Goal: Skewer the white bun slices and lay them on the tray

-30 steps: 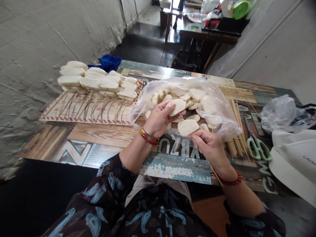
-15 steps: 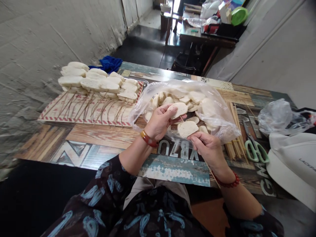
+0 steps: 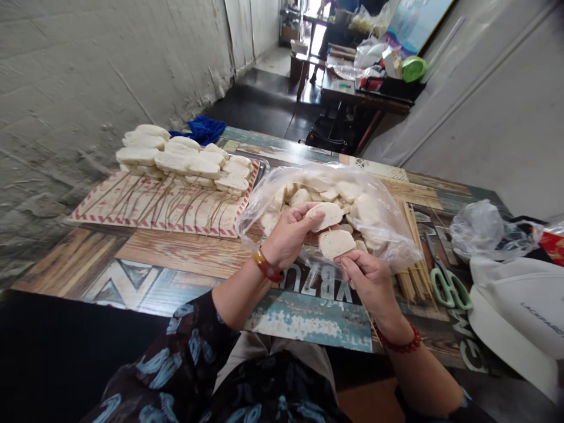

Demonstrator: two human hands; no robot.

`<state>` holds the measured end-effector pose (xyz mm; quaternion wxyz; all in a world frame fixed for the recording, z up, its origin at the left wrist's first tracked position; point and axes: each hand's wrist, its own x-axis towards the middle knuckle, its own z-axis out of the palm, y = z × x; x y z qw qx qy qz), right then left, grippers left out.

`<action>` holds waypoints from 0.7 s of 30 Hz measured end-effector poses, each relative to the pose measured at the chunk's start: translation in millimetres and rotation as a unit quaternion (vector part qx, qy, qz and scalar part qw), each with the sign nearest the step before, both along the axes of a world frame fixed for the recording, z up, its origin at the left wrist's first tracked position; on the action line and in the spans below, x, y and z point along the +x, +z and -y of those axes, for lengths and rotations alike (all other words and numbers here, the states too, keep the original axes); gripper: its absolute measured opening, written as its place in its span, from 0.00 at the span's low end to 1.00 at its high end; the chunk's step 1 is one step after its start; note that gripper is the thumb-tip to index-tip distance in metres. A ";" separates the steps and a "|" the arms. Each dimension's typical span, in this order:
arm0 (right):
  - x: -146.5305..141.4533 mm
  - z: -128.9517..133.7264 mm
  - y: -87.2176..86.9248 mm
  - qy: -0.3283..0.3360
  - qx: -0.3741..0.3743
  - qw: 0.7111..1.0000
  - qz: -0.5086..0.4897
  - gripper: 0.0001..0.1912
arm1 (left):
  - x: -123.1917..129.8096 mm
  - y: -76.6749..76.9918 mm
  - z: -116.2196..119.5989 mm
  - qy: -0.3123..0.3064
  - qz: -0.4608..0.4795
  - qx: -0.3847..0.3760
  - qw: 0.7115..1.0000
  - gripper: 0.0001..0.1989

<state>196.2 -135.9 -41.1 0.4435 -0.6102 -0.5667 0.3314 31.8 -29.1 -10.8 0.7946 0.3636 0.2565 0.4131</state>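
Note:
My left hand point(image 3: 286, 236) pinches a pale oval bread slice point(image 3: 326, 217) between thumb and fingers. Just below it, a second bread slice point(image 3: 335, 244) sits on a thin wooden skewer point(image 3: 371, 322). My right hand point(image 3: 369, 281) is closed on that skewer, right under the second slice, and the stick's lower end runs down past the wrist. The two slices are almost edge to edge. Behind my hands lies an open clear plastic bag point(image 3: 392, 238) with many loose slices point(image 3: 350, 191) in it.
Skewered slices point(image 3: 187, 163) are piled at left on red-edged paper point(image 3: 110, 214), sticks toward me. To the right lie bare skewers point(image 3: 412, 276), green-handled scissors point(image 3: 449, 288), a crumpled plastic bag point(image 3: 476, 229) and a white cap point(image 3: 515, 317). A blue cloth point(image 3: 205, 129) rests at the far edge.
The slice in my left hand and the skewered slice have come closer together; the bit of skewer seen between them is now mostly covered. The head view has shifted slightly upward.

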 end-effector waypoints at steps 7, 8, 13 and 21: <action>5.3 0.4 -3.0 0.038 0.016 0.999 0.015 0.12 | -4.3 6.8 4.6 -0.005 0.041 -0.002 0.999 0.25; 6.2 0.6 -3.6 0.042 0.018 0.999 0.015 0.12 | -4.6 7.4 5.7 -0.006 0.041 0.005 0.999 0.24; 12.2 2.9 -5.7 0.045 0.044 0.998 -0.008 0.15 | -8.3 13.3 12.8 -0.002 0.006 0.078 0.997 0.22; 15.7 5.4 -7.1 0.029 0.039 0.999 -0.009 0.21 | -16.8 25.0 23.7 0.008 -0.081 0.199 0.977 0.17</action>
